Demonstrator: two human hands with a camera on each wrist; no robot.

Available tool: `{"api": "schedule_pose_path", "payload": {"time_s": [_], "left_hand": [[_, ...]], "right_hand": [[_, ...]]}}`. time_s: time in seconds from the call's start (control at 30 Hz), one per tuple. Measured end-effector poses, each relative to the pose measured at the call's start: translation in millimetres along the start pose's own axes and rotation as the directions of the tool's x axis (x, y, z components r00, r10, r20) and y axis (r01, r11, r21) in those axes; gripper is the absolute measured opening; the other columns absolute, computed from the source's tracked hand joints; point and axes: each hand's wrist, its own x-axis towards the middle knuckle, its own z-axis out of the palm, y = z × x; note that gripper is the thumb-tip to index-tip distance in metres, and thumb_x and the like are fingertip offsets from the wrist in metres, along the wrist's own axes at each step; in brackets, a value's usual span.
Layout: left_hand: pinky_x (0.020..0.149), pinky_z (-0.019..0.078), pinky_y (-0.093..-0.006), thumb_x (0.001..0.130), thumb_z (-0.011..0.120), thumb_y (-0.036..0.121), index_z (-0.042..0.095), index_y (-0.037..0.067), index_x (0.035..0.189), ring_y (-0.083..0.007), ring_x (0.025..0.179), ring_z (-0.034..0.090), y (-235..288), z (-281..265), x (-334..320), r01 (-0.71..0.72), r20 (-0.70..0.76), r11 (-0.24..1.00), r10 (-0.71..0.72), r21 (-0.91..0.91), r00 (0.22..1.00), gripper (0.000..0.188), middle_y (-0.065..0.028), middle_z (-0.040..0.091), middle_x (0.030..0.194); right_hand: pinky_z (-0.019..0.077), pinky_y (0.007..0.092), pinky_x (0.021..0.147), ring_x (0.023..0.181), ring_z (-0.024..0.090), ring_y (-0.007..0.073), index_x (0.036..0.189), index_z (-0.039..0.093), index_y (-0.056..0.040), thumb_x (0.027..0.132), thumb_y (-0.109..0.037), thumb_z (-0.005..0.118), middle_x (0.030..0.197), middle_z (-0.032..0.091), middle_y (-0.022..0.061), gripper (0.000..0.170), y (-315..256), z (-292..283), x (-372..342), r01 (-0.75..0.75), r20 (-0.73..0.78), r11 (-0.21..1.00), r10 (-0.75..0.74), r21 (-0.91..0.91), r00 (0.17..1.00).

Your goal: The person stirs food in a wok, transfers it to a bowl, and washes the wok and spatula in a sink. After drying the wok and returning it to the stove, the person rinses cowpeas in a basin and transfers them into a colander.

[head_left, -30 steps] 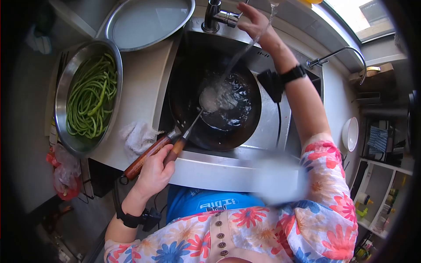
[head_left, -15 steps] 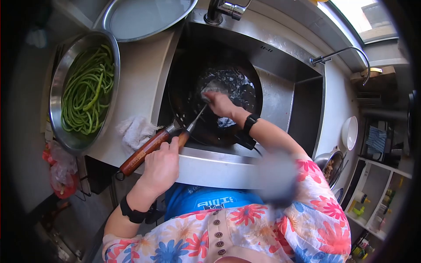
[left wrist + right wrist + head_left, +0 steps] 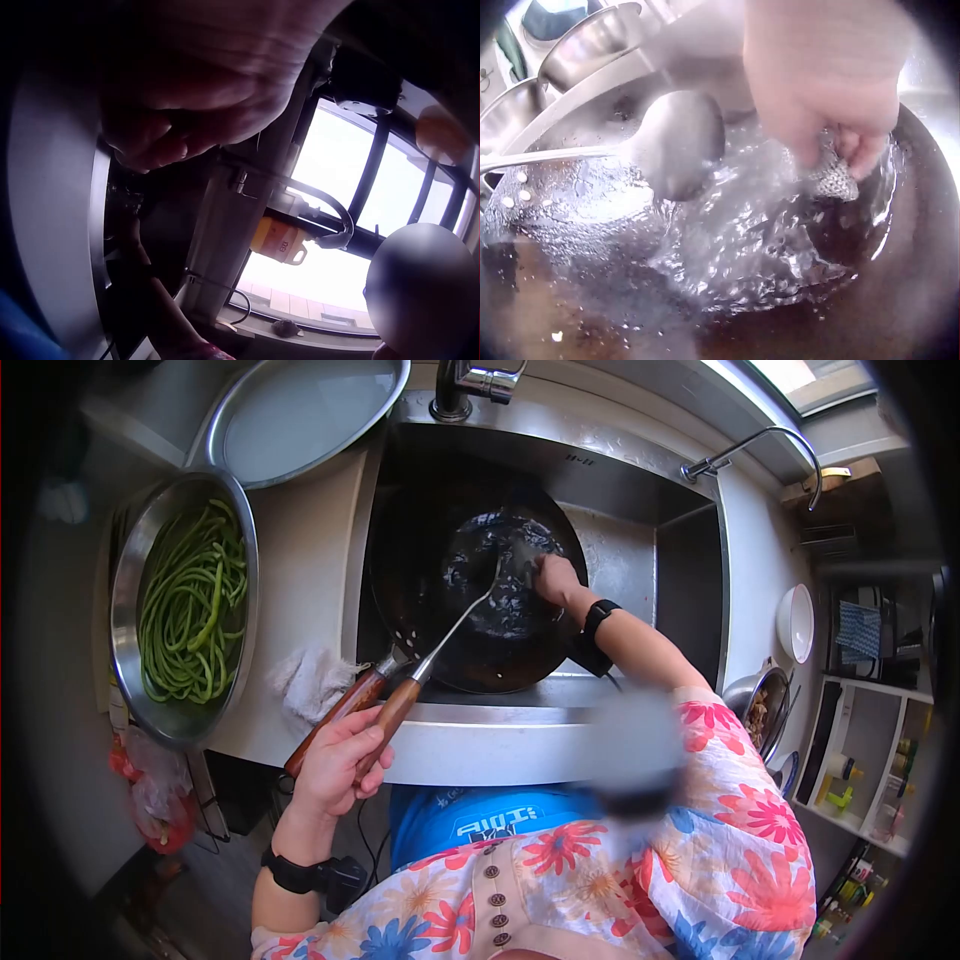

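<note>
A dark wok (image 3: 420, 550) with water in its bottom sits in the sink. My left hand (image 3: 345, 760) holds a ladle (image 3: 400, 705) by its wooden handle, near the sink's front edge. The round metal ladle bowl (image 3: 681, 142) is over the water in the right wrist view. Inside the wok, my right hand (image 3: 825, 82) pinches a silvery mesh scouring pad (image 3: 834, 180) at the water. The wok's own reddish wooden handle (image 3: 350, 700) lies beside the ladle's, close to my left hand. A few white bits (image 3: 517, 191) cling to the wok wall.
An oval metal basin of long green beans (image 3: 195, 600) stands on the left counter, with a basin of cloudy liquid (image 3: 310, 410) behind it. A white cloth (image 3: 310, 685) lies by the wok handle. The faucet (image 3: 475, 385) rises behind the sink. Bowls (image 3: 795, 622) stand right.
My right hand has come down from the faucet into the wok, then shifted right with the scouring pad. The water stream has stopped. The ladle bowl has moved up and right.
</note>
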Motion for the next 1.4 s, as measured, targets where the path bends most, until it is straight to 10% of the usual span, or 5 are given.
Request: {"api": "schedule_pose_path", "payload": {"time_s": [0.17,0.3,0.47,1.17,1.4], "left_hand": [[0.034,0.0303,-0.0208,0.091,0.037,0.020,0.045,0.005,0.116,-0.0095,0.039,0.039,-7.0,-0.7,7.6,0.085,0.104,0.978,-0.066,-0.188,0.992,0.030,-0.0111,0.054,0.070],[0.036,0.0299,-0.0201,0.092,0.033,0.024,0.043,0.008,0.118,-0.0080,0.039,0.037,-9.0,-2.5,8.7,0.171,0.139,0.932,-0.133,-0.320,0.981,0.032,-0.0085,0.052,0.071],[0.036,0.0292,-0.0193,0.093,0.032,0.028,0.043,0.009,0.119,-0.0067,0.038,0.036,-19.9,-6.4,12.6,0.198,0.147,0.904,-0.152,-0.378,0.977,0.034,-0.0066,0.050,0.070],[0.037,0.0287,-0.0181,0.090,0.045,0.014,0.040,0.006,0.122,-0.0050,0.038,0.035,-37.2,-15.3,-14.7,0.211,0.325,0.956,-0.137,-0.204,0.936,0.033,-0.0043,0.050,0.067],[0.037,0.0286,-0.0183,0.091,0.042,0.015,0.039,0.007,0.121,-0.0054,0.039,0.035,-36.2,-25.0,-18.7,0.168,0.300,0.943,-0.079,-0.286,0.951,0.031,-0.0046,0.050,0.067]], "right_hand": [[0.0456,0.0334,0.077,0.089,0.061,0.0279,0.097,0.062,-0.0034,0.077,-0.008,0.051,0.091,0.062,0.0186,0.023,-55.6,-26.7,-15.5,-0.104,0.193,0.653,-0.065,0.750,0.979],[0.0426,0.0374,0.087,0.100,0.052,0.0374,0.111,0.052,-0.0057,0.079,-0.007,0.046,0.106,0.056,0.0199,0.033,-78.1,-1.7,-27.0,0.475,-0.263,0.746,-0.395,0.466,0.880],[0.0451,0.0393,0.081,0.096,0.056,0.0334,0.099,0.059,-0.0072,0.074,-0.006,0.046,0.098,0.061,0.0162,0.028,-56.7,-6.6,6.7,0.308,0.266,0.937,-0.259,-0.163,0.929],[0.0478,0.0318,0.076,0.083,0.063,0.0243,0.097,0.065,-0.0082,0.076,-0.011,0.054,0.088,0.064,0.0145,0.024,-37.5,-18.9,32.9,0.024,-0.186,0.829,0.097,0.559,0.978],[0.0472,0.0350,0.076,0.084,0.061,0.0294,0.101,0.064,-0.0086,0.074,-0.008,0.050,0.091,0.064,0.0138,0.031,-15.5,12.6,-2.7,0.296,0.184,0.954,-0.285,-0.036,0.941]]}}
